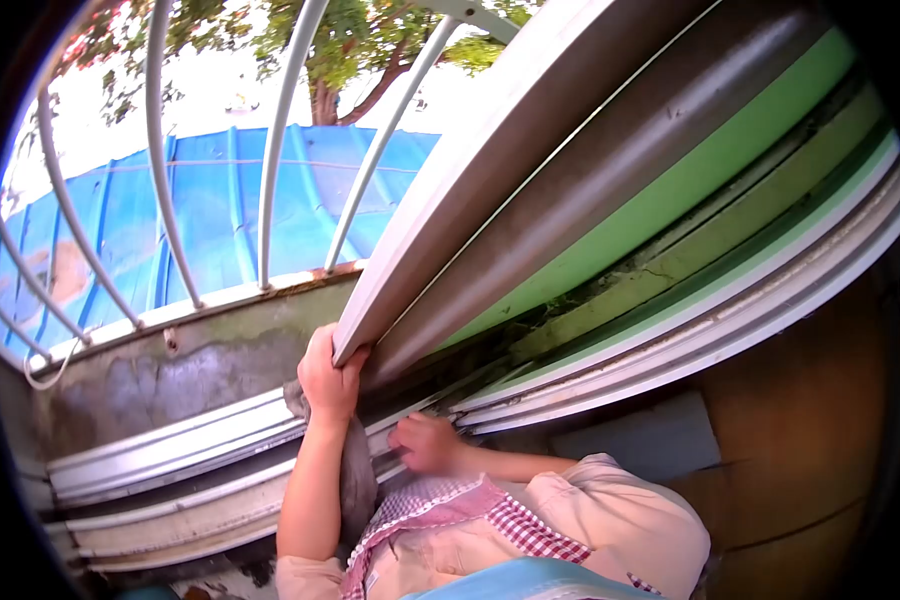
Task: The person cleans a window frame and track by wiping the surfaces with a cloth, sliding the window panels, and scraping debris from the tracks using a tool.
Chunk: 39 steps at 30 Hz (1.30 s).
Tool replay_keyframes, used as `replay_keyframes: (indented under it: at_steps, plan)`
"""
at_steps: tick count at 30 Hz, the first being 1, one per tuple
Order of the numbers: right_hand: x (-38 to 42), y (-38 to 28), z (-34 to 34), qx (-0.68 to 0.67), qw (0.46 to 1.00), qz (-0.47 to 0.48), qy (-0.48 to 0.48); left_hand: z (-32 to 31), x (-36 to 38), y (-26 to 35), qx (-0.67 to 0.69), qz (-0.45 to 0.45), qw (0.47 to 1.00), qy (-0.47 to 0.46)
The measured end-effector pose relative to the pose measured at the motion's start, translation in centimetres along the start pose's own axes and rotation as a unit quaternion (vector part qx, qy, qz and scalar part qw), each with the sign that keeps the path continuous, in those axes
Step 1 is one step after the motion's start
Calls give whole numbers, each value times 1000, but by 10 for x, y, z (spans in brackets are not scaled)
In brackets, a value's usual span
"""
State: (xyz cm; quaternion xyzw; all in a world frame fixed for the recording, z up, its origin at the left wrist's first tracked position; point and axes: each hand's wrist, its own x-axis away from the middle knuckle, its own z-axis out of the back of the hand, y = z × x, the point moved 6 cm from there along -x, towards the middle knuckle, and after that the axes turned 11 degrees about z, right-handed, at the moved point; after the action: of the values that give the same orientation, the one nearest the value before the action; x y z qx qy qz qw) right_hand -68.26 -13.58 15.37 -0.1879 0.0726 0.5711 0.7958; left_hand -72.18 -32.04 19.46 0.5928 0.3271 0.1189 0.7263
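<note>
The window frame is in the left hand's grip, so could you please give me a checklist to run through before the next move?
1. Left hand on the window frame: ok, gripping its lower end.
2. Right hand off the window frame: ok, apart from it.
3. Right hand free of objects: cannot tell, it is blurred.
4. Gray cloth out of the way: not ok, it hangs beside the left forearm.
5. Both hands off the window bars: ok.

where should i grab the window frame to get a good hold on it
I'd grip the window frame by its long, pale edge, coming from the picture's left. That edge is narrow and borders the open side, so fingers could likely wrap it; the left hand is at its lower end.
</note>
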Motion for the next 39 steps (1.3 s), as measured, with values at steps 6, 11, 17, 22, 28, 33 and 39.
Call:
replay_keyframes:
  at_steps: [6, 11, 17, 22, 28, 33, 39]
  plan:
    - [-26, -17, 34, 23, 999, 6, -33, 25, -14, 19, 43, -50, 996, 58]
    - [-16, -5, 30, -22, 999, 5, -47, 13, -13, 14, 15, -45, 997, 61]
    - [-12, 0, 23, -18, 999, 22, -33, 20, -13, 9, 4, -63, 997, 52]
    - [-5, 5, 9, -20, 1000, -8, -20, 21, -20, 32, 44, -42, 998, 22]
    - [-11, 7, 2, -21, 999, -35, 14, 35, -62, 147, 48, -162, 985, 27]
    - [1, 10, -10, -8, 998, -30, 50, 26, -57, 140, 13, -226, 973, 45]
    - [2, 12, -11, -24, 998, -12, 60, 26, -58, 144, -9, -233, 971, 48]
